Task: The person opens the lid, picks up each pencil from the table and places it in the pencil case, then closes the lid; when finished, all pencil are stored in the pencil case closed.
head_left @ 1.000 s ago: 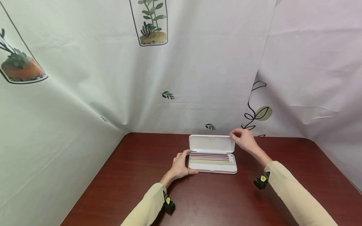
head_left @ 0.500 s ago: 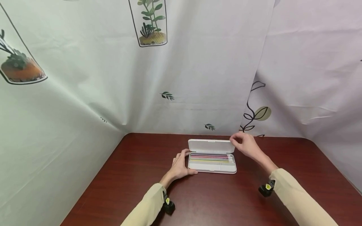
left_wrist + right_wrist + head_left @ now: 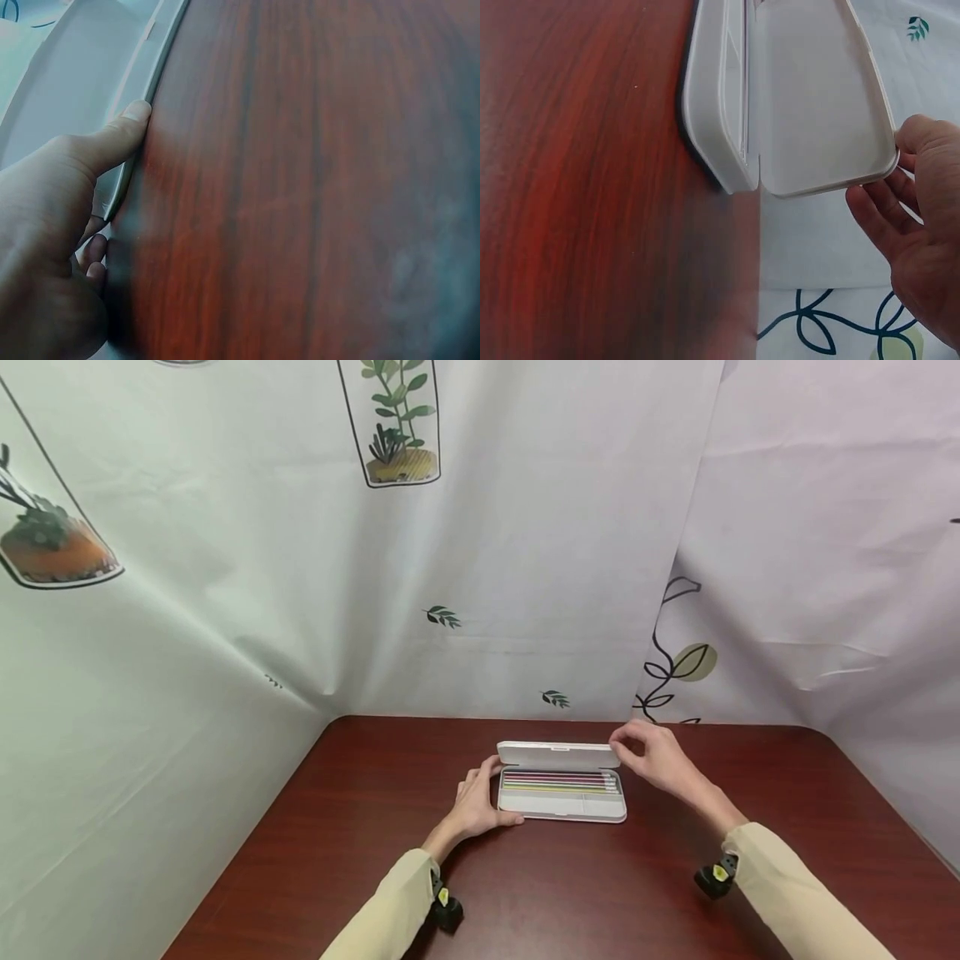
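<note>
A white pencil case (image 3: 562,817) lies on the table with its lid (image 3: 555,755) raised at the back and leaning. Several colored pencils (image 3: 558,783) lie side by side in its rear compartment. My left hand (image 3: 474,800) grips the case's left end, the thumb on the front edge and the fingers round the back corner; the left wrist view shows the thumb (image 3: 124,135) on the rim. With my right hand (image 3: 660,758) I pinch the lid's upper right corner, between thumb and fingers in the right wrist view. Pencils are hidden in both wrist views.
The dark red-brown wooden table (image 3: 570,893) extends around the case. A pale cloth (image 3: 525,568) printed with plants hangs behind the table's far edge and along the left side.
The lid has swung forward and down toward the case's base, with my right hand still pinching its corner and its wrist lower and nearer. My left hand has stayed put.
</note>
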The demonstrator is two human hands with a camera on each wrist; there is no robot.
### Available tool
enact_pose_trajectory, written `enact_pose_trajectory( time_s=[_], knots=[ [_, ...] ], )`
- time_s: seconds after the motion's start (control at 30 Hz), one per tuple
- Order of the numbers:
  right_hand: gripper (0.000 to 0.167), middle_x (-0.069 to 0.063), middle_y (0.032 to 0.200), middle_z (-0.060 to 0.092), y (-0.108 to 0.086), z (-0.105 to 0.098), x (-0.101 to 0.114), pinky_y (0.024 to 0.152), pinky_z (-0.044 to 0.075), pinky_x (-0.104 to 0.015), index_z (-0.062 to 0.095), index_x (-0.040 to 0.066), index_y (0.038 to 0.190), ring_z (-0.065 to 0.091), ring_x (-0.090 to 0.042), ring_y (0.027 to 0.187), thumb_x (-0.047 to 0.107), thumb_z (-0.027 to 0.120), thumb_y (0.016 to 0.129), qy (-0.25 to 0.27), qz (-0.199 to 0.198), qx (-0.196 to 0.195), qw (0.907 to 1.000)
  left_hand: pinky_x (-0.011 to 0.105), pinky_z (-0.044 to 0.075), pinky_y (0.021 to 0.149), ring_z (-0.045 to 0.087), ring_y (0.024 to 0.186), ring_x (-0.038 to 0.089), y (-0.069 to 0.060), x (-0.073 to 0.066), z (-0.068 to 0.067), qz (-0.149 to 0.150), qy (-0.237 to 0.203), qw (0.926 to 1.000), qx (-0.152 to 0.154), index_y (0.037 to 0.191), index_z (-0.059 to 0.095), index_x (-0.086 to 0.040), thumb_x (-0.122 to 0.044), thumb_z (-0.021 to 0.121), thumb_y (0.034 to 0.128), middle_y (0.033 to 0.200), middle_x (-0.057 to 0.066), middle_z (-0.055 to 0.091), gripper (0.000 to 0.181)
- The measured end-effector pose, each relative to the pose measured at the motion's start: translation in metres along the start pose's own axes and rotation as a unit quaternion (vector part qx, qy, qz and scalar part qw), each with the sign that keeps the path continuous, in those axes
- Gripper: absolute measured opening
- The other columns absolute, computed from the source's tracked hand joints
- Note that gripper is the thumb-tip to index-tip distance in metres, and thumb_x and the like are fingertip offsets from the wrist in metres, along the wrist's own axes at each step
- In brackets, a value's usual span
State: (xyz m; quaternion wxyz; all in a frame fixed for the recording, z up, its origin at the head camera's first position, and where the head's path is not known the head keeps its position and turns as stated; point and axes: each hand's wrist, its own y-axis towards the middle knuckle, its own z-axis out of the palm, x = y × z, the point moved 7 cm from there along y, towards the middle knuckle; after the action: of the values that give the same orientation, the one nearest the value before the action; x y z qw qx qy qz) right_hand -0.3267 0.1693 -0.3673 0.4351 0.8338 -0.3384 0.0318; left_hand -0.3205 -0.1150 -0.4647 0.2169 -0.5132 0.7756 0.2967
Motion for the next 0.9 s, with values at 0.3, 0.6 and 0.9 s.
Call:
enact_pose_trajectory(
  time_s=[0.3, 0.6, 0.9],
  knots=[
    [0.020, 0.005, 0.082, 0.063, -0.007, 0.001, 0.005, 0.061, 0.049, -0.025, 0.070, 0.010, 0.085, 0.058, -0.007, 0.070, -0.008, 0.075, 0.078, 0.010, -0.030, -0.008, 0.9995, 0.045, 0.031, 0.093, 0.042, 0.128, 0.030, 0.001, 0.001, 0.001, -0.002, 0.007, 1.0000, -0.001, 0.150, 0.033, -0.006, -0.035, 0.094, 0.0659, 0.142, 0.012, 0.053, 0.108],
    [0.025, 0.005, 0.083, 0.062, -0.013, 0.003, 0.009, 0.057, 0.051, -0.034, 0.069, 0.012, 0.085, 0.059, -0.006, 0.070, -0.011, 0.074, 0.076, 0.023, -0.045, 0.000, 0.9987, 0.052, 0.031, 0.103, 0.043, 0.127, 0.032, 0.000, 0.003, -0.005, -0.006, -0.057, 0.9983, 0.013, 0.149, 0.035, -0.003, -0.037, 0.089, 0.0725, 0.139, 0.011, 0.053, 0.099],
    [0.016, -0.002, 0.083, 0.062, -0.015, 0.004, 0.010, 0.059, 0.050, -0.026, 0.067, 0.011, 0.084, 0.059, -0.008, 0.070, -0.004, 0.069, 0.081, 0.032, -0.053, 0.018, 0.9979, 0.049, 0.048, 0.088, 0.061, 0.105, 0.031, 0.008, -0.020, -0.050, 0.062, -0.138, 0.9816, -0.116, 0.119, 0.066, 0.000, -0.008, 0.070, 0.0868, 0.114, 0.015, 0.065, 0.033]
  ],
)
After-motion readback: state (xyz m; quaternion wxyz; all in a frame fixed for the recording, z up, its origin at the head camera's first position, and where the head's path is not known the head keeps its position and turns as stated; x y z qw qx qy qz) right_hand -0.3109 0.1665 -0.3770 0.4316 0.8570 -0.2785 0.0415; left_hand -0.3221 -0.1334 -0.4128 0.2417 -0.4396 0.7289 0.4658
